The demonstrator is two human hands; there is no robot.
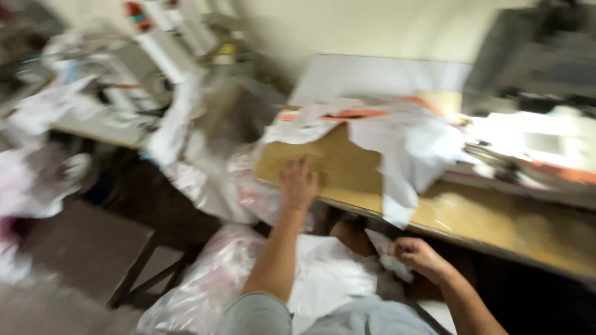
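Plastic bags below, dark machine far right.

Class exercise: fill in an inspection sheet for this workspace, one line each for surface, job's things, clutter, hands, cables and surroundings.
Surface: wooden table, partly covered.
Job's things: brown cardboard sheet under the left hand; white cloth pinched in the right hand.
Clutter: white fabric pile on the table; plastic bags below.
Hands: left flat on the cardboard, right closed on cloth.
Cables: nothing seen.
Surroundings: blurred second table at left, pale wall.
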